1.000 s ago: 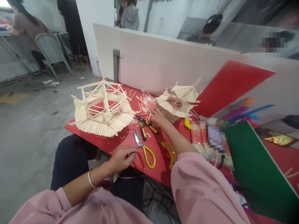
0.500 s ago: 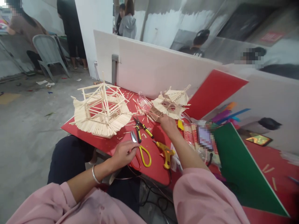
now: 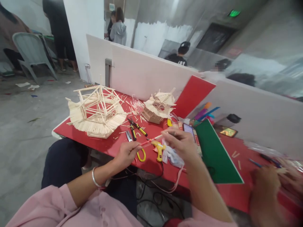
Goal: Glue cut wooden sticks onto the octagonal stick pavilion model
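1. Hands: the left hand and the right hand hold one thin stick between them, above the near edge of the red table. Left fingers are narrowed to a pinch on the stick's lower, reddish end. Right fingers are curled round the upper, pale end, with crumpled clear plastic hanging under that palm.

2. Risk, as I judge it: the stick is slender and gripped only at its two ends, so any bending pressure between the hands could snap it mid-span. The plastic bunched in the right hand could slacken that grip and let the pale end slip.

3. Risk, surroundings: the yellow glue gun lies right below the stick, its cord trailing off the table edge toward the lap. A snagged cord could drag it off the table. Yellow-handled scissors and pliers lie close by the left hand.

4. Orientation: the stick's long axis runs left to right across the view, rising a little toward the right hand. Reddish end points lower left, pale end upper right.

5. Further off: a large stick-built roof model and a smaller one stand well apart from the hands. Another person's hand shows blurred at the far right, beyond the green board.
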